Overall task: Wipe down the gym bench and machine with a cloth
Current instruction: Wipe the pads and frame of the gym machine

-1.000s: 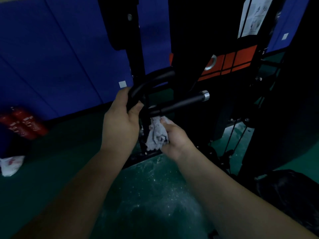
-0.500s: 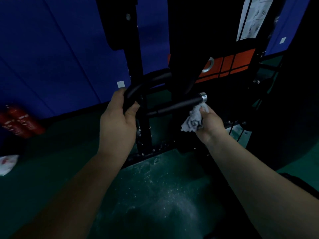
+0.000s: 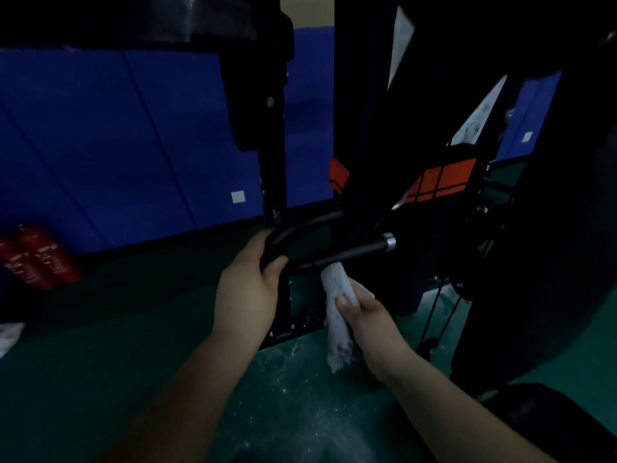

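While the left hand (image 3: 248, 292) curled its fingers and thumb round the curved black handle (image 3: 293, 230) of the machine (image 3: 364, 128), the right hand (image 3: 365, 317) gripped a white cloth (image 3: 337, 305) just below the straight black bar (image 3: 354, 252). The cloth was bunched lengthwise: its top end touched the underside of the bar near the middle, and its lower end hung loose below the hand, with a few dark smudges on it. The right thumb lay across the front of the cloth, and the fingers were wrapped behind it. The bar ran up to the right and ended in a silver cap (image 3: 388, 242), which stood clear of the cloth. Both forearms reached in from the bottom of the view.

The machine was dark and hard to read in the dim light; orange panels (image 3: 440, 180) showed on its right part, and thin cables (image 3: 434, 312) ran down beside the right hand. Below the hands, the green floor (image 3: 133, 329) was speckled with white dust. Blue wall padding (image 3: 133, 135) stood behind, and two red fire extinguishers (image 3: 36, 259) leaned at its foot on the left, well apart from the machine.
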A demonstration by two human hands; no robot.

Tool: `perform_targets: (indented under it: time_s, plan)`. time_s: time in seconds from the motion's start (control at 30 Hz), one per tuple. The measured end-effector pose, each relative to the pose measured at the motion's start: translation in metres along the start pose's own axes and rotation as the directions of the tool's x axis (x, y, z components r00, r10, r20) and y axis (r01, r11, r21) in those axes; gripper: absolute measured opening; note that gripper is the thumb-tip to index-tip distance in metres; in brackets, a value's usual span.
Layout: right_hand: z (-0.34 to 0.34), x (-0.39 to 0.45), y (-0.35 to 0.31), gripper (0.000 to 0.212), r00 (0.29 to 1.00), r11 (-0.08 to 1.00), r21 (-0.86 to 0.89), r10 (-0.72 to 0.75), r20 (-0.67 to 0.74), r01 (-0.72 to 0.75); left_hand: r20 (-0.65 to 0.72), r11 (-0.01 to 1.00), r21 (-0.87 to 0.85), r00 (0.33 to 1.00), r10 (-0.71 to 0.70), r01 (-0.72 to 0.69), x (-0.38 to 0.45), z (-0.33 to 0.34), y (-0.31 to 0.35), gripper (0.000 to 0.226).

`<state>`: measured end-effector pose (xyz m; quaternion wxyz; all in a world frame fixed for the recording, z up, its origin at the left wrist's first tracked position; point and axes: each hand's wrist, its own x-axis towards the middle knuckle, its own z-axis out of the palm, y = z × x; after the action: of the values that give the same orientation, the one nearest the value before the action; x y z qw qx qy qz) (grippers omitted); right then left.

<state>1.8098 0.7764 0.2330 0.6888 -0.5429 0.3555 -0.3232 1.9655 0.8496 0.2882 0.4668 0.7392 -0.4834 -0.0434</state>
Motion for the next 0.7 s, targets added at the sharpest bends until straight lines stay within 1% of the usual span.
perform_targets:
  time_s: [0.1, 0.13, 0.17, 0.23, 0.27, 0.37, 0.47, 0.53, 0.6, 0.67, 0.7]
  plan:
    - [0.004, -0.023, -0.008, 0.031, 0.997, 0.998, -0.046, -0.056, -0.051, 0.053, 0.07, 0.995, 0.011, 0.993, -0.099, 0.098, -0.009, -0.012, 0.009, 0.066]
    - [0.005, -0.03, -0.011, 0.031, 0.995, 0.997, -0.052, -0.068, -0.072, 0.064, 0.062, 0.991, 0.005, 0.989, -0.134, 0.134, -0.014, -0.014, 0.013, 0.07]
    - [0.007, -0.036, -0.014, 0.032, 0.993, 0.996, -0.056, -0.077, -0.091, 0.072, 0.036, 0.987, -0.013, 0.986, -0.162, 0.163, -0.021, -0.016, 0.019, 0.07]
    - [0.012, -0.049, -0.023, 0.034, 0.986, 0.993, -0.075, -0.103, -0.132, 0.094, -0.023, 0.982, -0.059, 0.983, -0.183, 0.181, -0.032, -0.019, 0.033, 0.054]
    - [0.015, -0.055, -0.028, 0.033, 0.981, 0.99, -0.093, -0.118, -0.151, 0.105, -0.018, 0.978, -0.083, 0.981, -0.194, 0.192, -0.037, -0.02, 0.04, 0.044]
    - [0.024, -0.069, -0.042, 0.024, 0.964, 0.975, -0.167, -0.181, -0.196, 0.15, 0.12, 0.95, -0.197, 0.968, -0.22, 0.241, -0.045, -0.021, 0.061, 0.023]
    - [0.035, -0.082, -0.061, 0.018, 0.944, 0.955, -0.213, -0.25, -0.214, 0.205, 0.229, 0.894, -0.34, 0.948, -0.222, 0.292, -0.047, -0.029, 0.082, 0.02]
    - [0.042, -0.09, -0.074, 0.015, 0.94, 0.962, -0.162, -0.254, -0.227, 0.22, 0.266, 0.844, -0.424, 0.936, -0.229, 0.327, -0.048, -0.038, 0.094, 0.024]
    - [0.049, -0.096, -0.087, 0.016, 0.941, 0.964, -0.105, -0.261, -0.215, 0.244, 0.314, 0.766, -0.527, 0.922, -0.226, 0.367, -0.049, -0.049, 0.105, 0.025]
    - [0.056, -0.103, -0.102, 0.019, 0.938, 0.956, -0.099, -0.29, -0.19, 0.275, 0.367, 0.688, -0.604, 0.907, -0.208, 0.403, -0.049, -0.061, 0.116, 0.025]
    - [0.059, -0.106, -0.109, 0.019, 0.931, 0.946, -0.128, -0.317, -0.182, 0.297, 0.377, 0.673, -0.618, 0.904, -0.199, 0.406, -0.048, -0.066, 0.122, 0.026]
